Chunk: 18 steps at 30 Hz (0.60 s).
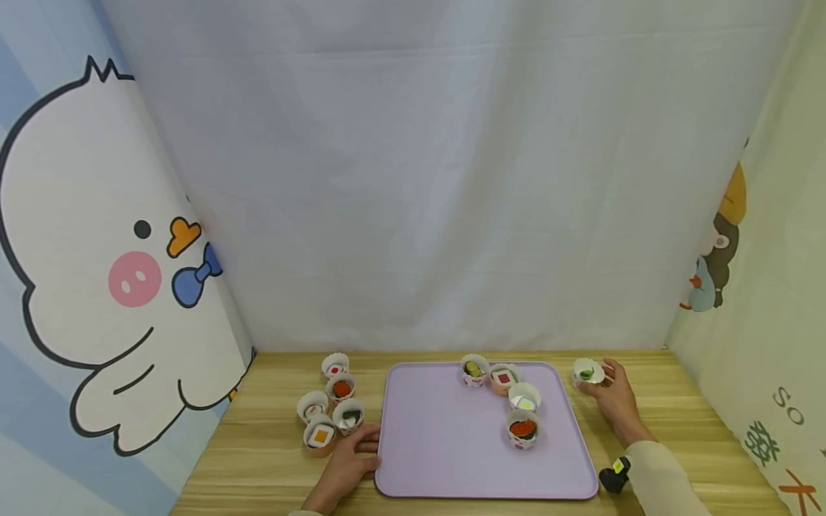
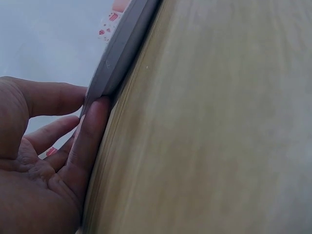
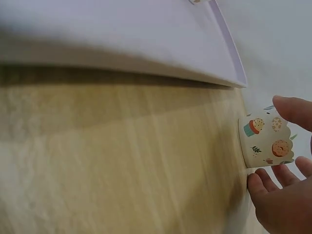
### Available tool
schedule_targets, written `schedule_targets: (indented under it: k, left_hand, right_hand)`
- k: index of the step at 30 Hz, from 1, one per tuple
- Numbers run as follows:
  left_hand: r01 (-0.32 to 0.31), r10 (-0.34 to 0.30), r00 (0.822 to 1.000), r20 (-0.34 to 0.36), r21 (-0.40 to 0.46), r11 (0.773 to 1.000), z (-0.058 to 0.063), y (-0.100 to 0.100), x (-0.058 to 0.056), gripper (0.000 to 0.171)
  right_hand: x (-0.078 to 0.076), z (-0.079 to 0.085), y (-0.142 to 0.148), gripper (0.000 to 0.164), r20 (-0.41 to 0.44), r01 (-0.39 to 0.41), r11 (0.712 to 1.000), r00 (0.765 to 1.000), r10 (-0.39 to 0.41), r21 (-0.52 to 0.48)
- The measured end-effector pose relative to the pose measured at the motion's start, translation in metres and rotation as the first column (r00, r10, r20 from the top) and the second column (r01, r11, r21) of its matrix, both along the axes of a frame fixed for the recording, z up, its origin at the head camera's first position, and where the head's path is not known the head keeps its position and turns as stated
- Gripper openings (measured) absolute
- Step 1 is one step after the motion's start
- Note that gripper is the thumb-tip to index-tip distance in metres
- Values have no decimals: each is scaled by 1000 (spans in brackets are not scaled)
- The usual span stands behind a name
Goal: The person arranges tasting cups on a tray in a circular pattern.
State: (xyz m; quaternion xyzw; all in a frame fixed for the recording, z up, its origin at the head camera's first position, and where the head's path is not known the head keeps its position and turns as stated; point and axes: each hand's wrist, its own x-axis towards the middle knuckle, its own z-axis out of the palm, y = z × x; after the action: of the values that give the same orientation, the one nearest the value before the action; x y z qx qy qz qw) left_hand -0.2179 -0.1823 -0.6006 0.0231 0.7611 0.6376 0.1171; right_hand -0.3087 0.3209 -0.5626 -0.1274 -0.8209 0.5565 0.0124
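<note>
My left hand [image 1: 350, 464] is at the left edge of the lilac tray [image 1: 445, 437]. In the left wrist view its thumb meets the tray's rim [image 2: 109, 63] on one face, with a finger against the other. Beyond the tray's right side, my right hand [image 1: 616, 401] holds a scalloped paper baking cup [image 1: 574, 374] with a green piece inside. The right wrist view shows this cup [image 3: 265, 139], printed with cupcakes and doughnuts, between thumb and fingers, its base close to the wooden table. On the tray stand several similar cups, one with an orange-red topping [image 1: 523, 430].
Left of the tray, several filled cups cluster, including one with a yellow-orange square [image 1: 320, 435]. A small black object [image 1: 614, 479] with a yellow-green patch sits by the right sleeve. A pale curtain [image 1: 413, 179] rises behind the wooden table [image 1: 258, 459].
</note>
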Motion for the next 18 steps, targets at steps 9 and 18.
schedule_targets:
  k: [9,18]
  left_hand:
    - [-5,5,1000,2,-5,1000,-3,0,0,59]
    - [-4,4,1000,-2,-10,1000,-2,-1,-1,59]
  right_hand:
    - [-4,-2,1,88,-4,-4,1000,1000,5,12]
    - [-8,-7,1,74,-37,3,998,999,-1,60]
